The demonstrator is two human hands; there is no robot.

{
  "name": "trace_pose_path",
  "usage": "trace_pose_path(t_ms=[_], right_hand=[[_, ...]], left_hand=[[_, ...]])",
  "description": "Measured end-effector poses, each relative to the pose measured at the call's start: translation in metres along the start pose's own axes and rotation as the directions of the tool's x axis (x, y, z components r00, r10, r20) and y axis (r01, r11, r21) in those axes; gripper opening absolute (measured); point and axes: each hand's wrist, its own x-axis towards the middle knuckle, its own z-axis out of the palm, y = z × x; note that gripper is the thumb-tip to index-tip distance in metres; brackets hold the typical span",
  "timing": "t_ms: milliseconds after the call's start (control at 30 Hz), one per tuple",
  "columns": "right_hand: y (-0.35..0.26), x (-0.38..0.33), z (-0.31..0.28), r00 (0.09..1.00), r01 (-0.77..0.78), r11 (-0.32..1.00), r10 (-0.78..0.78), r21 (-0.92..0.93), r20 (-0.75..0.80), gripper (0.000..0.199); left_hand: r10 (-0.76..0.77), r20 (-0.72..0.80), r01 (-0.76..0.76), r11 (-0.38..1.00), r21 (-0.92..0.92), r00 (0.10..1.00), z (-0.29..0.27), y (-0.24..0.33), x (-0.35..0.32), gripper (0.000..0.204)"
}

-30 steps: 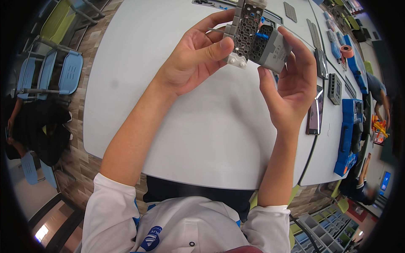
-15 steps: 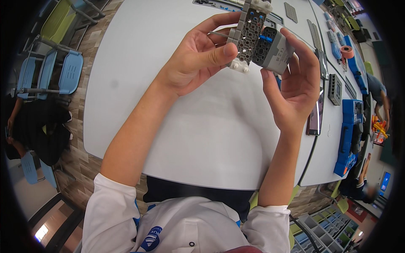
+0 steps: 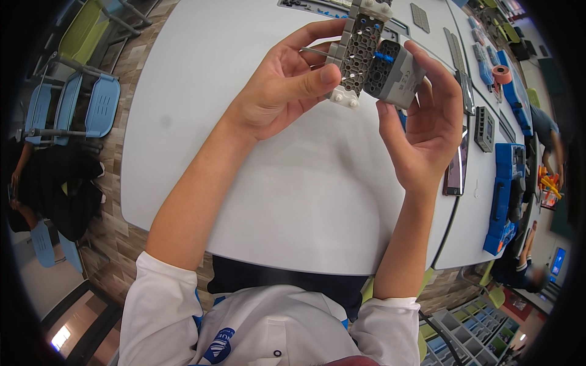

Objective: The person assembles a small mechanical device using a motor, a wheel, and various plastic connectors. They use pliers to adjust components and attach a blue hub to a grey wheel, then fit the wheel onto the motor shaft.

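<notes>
My left hand [image 3: 290, 82] grips a grey building-brick frame [image 3: 358, 55], with the thumb against its lower left side. This frame is full of round holes and has white studded pieces at both ends. A thin rod sticks out on its left. In my right hand [image 3: 424, 116] is a grey motor block [image 3: 400, 76], held between thumb and fingers. Blue connector pegs [image 3: 384, 57] lie on the motor's holed face, which is turned towards the frame. The two parts are close together and angled; whether they touch I cannot tell.
Both parts are held above a white table [image 3: 287, 201]. To the right lie a tablet [image 3: 456, 165], a grey box-shaped brick [image 3: 484, 130] and a blue case [image 3: 505, 195]. A parts tray [image 3: 317, 8] stands at the far edge. Blue chairs [image 3: 101, 104] and other people are around.
The frame has tilted slightly in my left hand. My right hand and the motor block have barely moved.
</notes>
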Motion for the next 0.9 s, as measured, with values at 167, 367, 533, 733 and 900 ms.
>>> trace_pose_path(t_ms=[167, 367, 533, 733, 900], right_hand=[[0.000, -0.001, -0.001, 1.000, 0.006, 1.000, -0.006, -0.008, 0.003, 0.074], [-0.001, 0.000, 0.000, 1.000, 0.010, 1.000, -0.010, -0.015, 0.005, 0.074], [-0.002, -0.004, 0.000, 0.996, -0.086, 0.995, 0.086, -0.048, -0.007, 0.074], [0.000, -0.004, -0.005, 0.979, -0.079, 0.885, 0.155, -0.459, 0.130, 0.065], [0.006, -0.018, 0.023, 0.917, -0.202, 0.967, 0.243, -0.156, 0.317, 0.065]], left_hand=[[-0.017, -0.004, 0.017, 0.999, 0.038, 1.000, -0.002, 0.001, -0.001, 0.081], [-0.041, 0.002, 0.041, 0.995, 0.093, 0.999, -0.001, 0.003, 0.000, 0.086], [-0.015, -0.095, 0.029, 0.989, 0.147, 0.995, 0.005, 0.006, 0.002, 0.067], [0.027, -0.335, 0.200, 0.756, 0.623, 0.942, -0.021, 0.045, 0.001, 0.052], [0.056, -0.440, 0.342, 0.546, 0.765, 0.896, -0.049, 0.072, -0.009, 0.050]])
